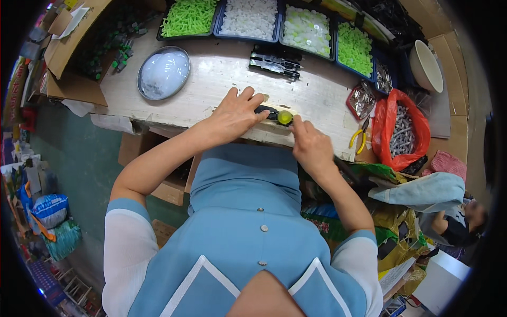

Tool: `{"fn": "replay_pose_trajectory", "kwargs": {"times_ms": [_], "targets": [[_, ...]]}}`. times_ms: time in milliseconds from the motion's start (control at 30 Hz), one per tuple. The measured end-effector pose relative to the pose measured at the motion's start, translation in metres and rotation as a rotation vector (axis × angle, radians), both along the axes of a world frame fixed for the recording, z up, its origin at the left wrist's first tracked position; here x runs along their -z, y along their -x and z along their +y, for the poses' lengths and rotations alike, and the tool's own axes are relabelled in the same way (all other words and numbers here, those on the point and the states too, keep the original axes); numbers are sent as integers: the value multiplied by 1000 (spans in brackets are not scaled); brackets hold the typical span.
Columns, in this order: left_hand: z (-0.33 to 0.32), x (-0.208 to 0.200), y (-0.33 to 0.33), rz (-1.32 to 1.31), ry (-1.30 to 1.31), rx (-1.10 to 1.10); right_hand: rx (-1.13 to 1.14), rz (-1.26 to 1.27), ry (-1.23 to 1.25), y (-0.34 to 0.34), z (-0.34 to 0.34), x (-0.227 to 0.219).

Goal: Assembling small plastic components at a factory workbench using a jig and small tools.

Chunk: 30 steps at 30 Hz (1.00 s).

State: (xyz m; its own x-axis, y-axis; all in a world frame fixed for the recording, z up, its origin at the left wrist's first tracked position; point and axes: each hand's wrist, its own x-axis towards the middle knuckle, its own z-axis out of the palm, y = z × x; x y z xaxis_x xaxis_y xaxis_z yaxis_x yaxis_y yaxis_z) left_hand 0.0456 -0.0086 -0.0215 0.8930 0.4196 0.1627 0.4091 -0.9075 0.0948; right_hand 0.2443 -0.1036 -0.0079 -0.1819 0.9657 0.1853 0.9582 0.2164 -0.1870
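Note:
A small black part (272, 114) with a round yellow-green translucent disc (285, 117) on it lies at the near edge of the white worktable (211, 63). My left hand (237, 116) presses its fingers down on the left end of the part, the thumb along it. At the right end, beside the disc, the closed fingers of my right hand (311, 142) touch the part; anything small between them is hidden. Farther back on the tabletop, several similar black parts (274, 63) lie side by side in a row.
Along the back stand trays of green pieces (187, 18), white pieces (248, 18) and clear discs (309, 31). A dish of white grease-like stuff (163, 73) sits left. Yellow-handled pliers (359, 138) and a red bag of metal screws (404, 129) lie right. Another person (459, 222) is far right.

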Motion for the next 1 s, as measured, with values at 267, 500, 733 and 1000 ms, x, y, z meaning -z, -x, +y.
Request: {"fn": "replay_pose_trajectory", "kwargs": {"times_ms": [267,500,733,1000], "targets": [[17,-6,-4,7,209,-44,-21,10,132,-13,12,-10],[30,-3,-3,-89,444,-139,-42,427,-200,-4,22,-27],[16,7,3,-345,532,-268,-63,246,131,14,33,-9],[5,18,6,-497,446,-308,68,143,343,21,60,-23]]}}
